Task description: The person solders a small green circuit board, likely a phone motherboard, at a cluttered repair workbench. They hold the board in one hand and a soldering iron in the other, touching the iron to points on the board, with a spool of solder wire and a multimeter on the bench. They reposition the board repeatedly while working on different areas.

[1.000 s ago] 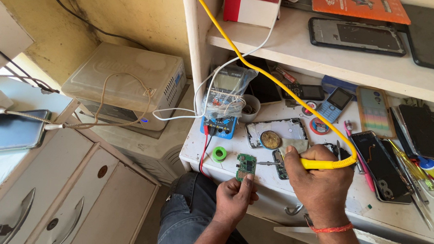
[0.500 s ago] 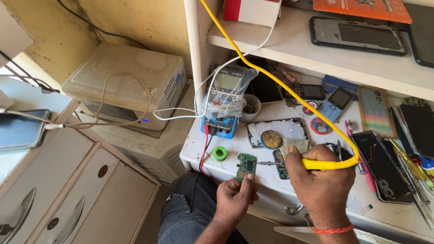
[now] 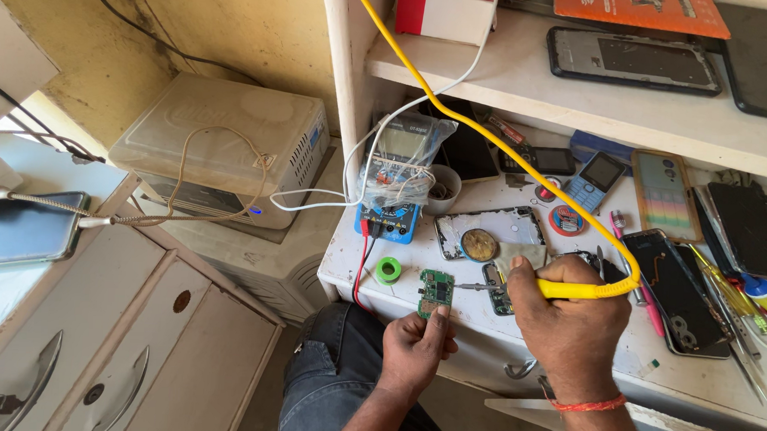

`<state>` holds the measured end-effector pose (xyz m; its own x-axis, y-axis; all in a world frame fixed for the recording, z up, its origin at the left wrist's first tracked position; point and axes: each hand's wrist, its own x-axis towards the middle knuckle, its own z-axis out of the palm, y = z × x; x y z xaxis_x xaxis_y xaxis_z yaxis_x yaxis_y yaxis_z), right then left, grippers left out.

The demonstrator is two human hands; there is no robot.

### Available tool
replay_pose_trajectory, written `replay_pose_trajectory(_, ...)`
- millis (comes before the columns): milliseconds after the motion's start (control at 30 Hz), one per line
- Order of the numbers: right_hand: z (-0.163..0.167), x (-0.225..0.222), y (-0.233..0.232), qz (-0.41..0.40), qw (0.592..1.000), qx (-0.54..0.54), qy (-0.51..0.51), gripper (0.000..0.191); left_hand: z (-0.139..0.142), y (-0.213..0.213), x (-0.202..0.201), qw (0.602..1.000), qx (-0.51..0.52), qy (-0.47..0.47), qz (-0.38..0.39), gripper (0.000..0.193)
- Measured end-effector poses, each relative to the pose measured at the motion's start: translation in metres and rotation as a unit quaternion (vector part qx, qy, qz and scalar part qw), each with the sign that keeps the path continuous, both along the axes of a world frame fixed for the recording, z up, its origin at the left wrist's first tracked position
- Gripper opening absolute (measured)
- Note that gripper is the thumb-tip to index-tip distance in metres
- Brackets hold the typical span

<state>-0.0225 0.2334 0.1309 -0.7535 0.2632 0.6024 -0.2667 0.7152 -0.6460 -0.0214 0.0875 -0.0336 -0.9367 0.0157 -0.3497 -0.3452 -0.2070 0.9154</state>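
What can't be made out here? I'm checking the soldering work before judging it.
- Head view, soldering iron: its grip is hidden inside the right hand.
- Green circuit board: parts too small to read; lower edge covered by the left hand.
- Multimeter: its face is veiled by a plastic bag.
- Yellow cable: cut off by the top edge.

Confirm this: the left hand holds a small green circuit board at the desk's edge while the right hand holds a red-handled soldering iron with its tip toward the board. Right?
Not quite. The soldering iron in the right hand has a yellow handle and cord, not red, as the head view shows. The rest stands: the left hand holds the small green circuit board at the desk's edge, tip toward the board.
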Motion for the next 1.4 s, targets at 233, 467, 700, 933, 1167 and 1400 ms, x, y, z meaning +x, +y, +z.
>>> replay_pose_trajectory(233,-0.0023,0.0004,0.0,0.002,1.0,0.0,-0.011,0.031,-0.0016,-0.0001,0.0009,1.0,0.001,0.0,-0.002,0.042)
replay_pose_trajectory(467,-0.0012,0.001,-0.0005,-0.008,0.999,-0.022,-0.025,0.031,0.0,-0.0013,0.0006,1.0,-0.009,0.0,-0.003,0.042)
replay_pose_trajectory(700,-0.0036,-0.0013,-0.0018,0.009,1.0,-0.013,-0.002,0.031,0.0017,-0.0022,0.0001,1.0,-0.01,-0.001,-0.006,0.042)
replay_pose_trajectory(933,-0.0024,0.0014,0.0004,-0.009,1.0,-0.01,-0.017,0.03,-0.0012,-0.0009,0.0009,1.0,-0.009,-0.003,-0.008,0.042)
replay_pose_trajectory(1167,-0.0047,0.0007,-0.0006,0.003,1.0,-0.02,-0.006,0.031,-0.0034,-0.0011,0.001,1.0,0.003,0.01,-0.002,0.042)
replay_pose_trajectory(1400,-0.0051,-0.0013,0.0001,0.001,1.0,-0.009,-0.009,0.031,0.0001,-0.0009,0.0002,1.0,0.003,0.005,-0.003,0.043)
